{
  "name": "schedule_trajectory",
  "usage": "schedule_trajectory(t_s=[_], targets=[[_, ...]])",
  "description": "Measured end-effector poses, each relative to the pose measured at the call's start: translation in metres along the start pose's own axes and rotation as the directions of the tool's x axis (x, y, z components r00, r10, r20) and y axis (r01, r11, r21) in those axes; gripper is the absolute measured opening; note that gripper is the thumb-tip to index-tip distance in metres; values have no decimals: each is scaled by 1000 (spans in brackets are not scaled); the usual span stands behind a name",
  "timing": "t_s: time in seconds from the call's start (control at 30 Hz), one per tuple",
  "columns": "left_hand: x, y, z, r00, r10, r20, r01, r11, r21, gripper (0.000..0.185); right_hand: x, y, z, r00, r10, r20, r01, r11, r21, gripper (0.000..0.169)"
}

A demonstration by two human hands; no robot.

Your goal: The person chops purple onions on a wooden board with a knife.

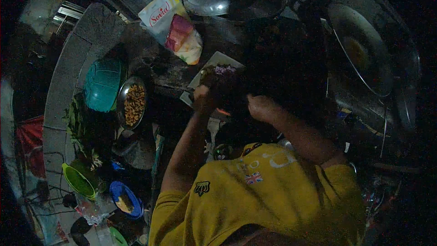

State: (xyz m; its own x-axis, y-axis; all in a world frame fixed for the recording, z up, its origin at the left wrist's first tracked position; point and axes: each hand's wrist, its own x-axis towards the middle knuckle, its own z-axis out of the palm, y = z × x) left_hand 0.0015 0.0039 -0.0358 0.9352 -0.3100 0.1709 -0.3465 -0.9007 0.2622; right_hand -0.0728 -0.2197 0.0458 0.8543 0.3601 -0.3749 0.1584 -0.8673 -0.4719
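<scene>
My left hand [202,97] is at the near left edge of a pale board [223,58], next to chopped food [223,70] in pale purple and green. Its fingers are in deep shadow, so whether they grip anything does not show. To the right of the board, my right hand [257,106] has its fingers curled; the dark area around it hides anything in them. Beyond the board lie a white plastic packet [158,17] and a pink and cream packet [184,39].
A steel bowl of brown pieces [134,106] and a teal plastic basket [102,83] stand at left. A lidded metal pan [208,1] is at the back, a large metal wok [362,46] at right. A green bowl [80,182] and blue bowl [126,200] sit lower left.
</scene>
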Motion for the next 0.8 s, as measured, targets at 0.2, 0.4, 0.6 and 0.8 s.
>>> schedule_trajectory(t_s=[0.2,0.4,0.6,0.8], targets=[[23,-11,41,996,-74,57,57,964,259,27,0,-6,-9,998,-14,55,13,1000,27,41],[26,7,23,983,-137,121,118,981,154,31,8,-7,-4,999,26,21,-26,999,18,40],[19,37,-46,910,-331,251,364,926,-99,32,-1,-22,-12,996,62,61,-58,996,-66,39],[21,36,-44,934,-208,292,190,978,89,37,-2,-6,-6,998,28,64,-31,999,39,42]])
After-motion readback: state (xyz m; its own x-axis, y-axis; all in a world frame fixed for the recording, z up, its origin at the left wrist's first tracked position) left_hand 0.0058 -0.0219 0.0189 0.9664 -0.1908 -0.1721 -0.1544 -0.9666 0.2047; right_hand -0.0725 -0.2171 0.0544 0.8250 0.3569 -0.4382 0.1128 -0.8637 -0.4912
